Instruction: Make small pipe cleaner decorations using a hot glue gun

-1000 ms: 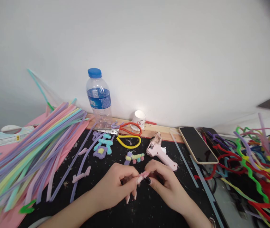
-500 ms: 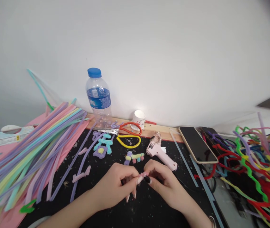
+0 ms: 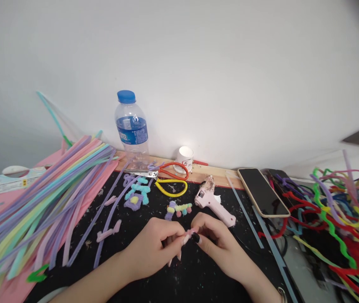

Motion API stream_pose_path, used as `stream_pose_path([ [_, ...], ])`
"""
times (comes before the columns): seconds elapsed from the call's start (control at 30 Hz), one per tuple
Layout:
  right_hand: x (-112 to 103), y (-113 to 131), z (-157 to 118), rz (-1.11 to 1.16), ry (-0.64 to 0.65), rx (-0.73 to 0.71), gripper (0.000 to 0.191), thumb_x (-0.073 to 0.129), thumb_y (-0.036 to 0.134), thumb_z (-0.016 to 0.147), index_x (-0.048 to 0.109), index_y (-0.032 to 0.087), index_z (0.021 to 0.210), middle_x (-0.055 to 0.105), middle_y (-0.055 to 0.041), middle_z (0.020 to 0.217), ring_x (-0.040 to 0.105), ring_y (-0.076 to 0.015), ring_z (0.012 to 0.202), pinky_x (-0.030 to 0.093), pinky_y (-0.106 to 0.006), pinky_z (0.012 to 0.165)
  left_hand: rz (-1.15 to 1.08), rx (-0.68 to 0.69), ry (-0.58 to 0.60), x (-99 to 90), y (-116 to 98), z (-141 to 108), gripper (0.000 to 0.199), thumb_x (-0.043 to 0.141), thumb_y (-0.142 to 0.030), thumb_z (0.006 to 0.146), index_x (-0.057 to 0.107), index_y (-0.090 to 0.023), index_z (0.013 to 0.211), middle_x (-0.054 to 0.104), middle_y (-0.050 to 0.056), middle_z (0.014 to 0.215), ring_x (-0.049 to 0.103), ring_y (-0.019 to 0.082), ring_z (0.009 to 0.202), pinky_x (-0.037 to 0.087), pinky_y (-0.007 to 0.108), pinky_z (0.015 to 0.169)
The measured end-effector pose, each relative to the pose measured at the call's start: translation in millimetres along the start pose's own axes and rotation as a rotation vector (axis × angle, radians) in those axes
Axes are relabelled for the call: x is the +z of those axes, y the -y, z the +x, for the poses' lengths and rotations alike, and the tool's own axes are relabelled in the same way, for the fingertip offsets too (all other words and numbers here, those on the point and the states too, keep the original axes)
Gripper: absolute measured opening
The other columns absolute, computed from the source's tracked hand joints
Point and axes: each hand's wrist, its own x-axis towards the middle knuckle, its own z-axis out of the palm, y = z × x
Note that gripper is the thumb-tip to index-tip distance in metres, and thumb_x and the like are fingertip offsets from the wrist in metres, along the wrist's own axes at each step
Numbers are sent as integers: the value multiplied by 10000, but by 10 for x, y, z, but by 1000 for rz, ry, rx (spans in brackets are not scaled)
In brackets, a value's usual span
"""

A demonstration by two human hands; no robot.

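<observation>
Between my fingertips, low in the middle of the view, is a small pink piece of pipe cleaner, mostly covered by the fingers. My left hand pinches it from the left, and my right hand pinches it from the right, with a dark nail on the thumb. Just beyond the hands lies a small pastel pipe-cleaner figure in purple, yellow and pink. Left of that are a turquoise pipe-cleaner shape and a purple flower with a yellow centre. A pink glue gun rests beyond my right hand.
Scissors with red and yellow handles lie near a paper cup and a water bottle by the wall. Pastel pipe cleaners cover the left side. A phone and tangled bright pipe cleaners are on the right.
Both hands stay in place with only a slight shift of the fingertips around the pink piece. Everything else lies as before.
</observation>
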Motion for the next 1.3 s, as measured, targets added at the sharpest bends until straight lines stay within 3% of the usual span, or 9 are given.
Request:
stream_pose_path([
  [0.33,13,-11,8,-1,0,22,139,476,306,908,504,195,829,467,7,773,427,-132,692,371,-244,619,157,104,-31,-7,20,11,345,437,-263,900,564,-154,598,565,-25,533,507,76,489,369,169,531],
  [0.73,19,1,16,-13,-4,60,127,486,282,900,505,191,814,460,17,742,414,-127,674,353,-239,604,198,154,-66,16,60,-8,303,451,-205,882,537,-147,598,471,-57,509,446,64,490,329,177,533],
  [1.03,15,2,7,0,-14,55,150,471,302,912,500,191,815,430,28,720,379,-119,653,325,-235,584,99,31,-39,3,49,20,337,423,-281,901,551,-147,620,556,-32,540,504,64,463,361,153,486],
  [1.3,5,-6,10,-15,-5,44,143,472,305,912,508,193,830,445,22,742,396,-123,666,332,-238,592,57,10,-20,17,50,8,334,424,-285,899,538,-146,617,561,-29,549,513,63,450,382,152,485],
])
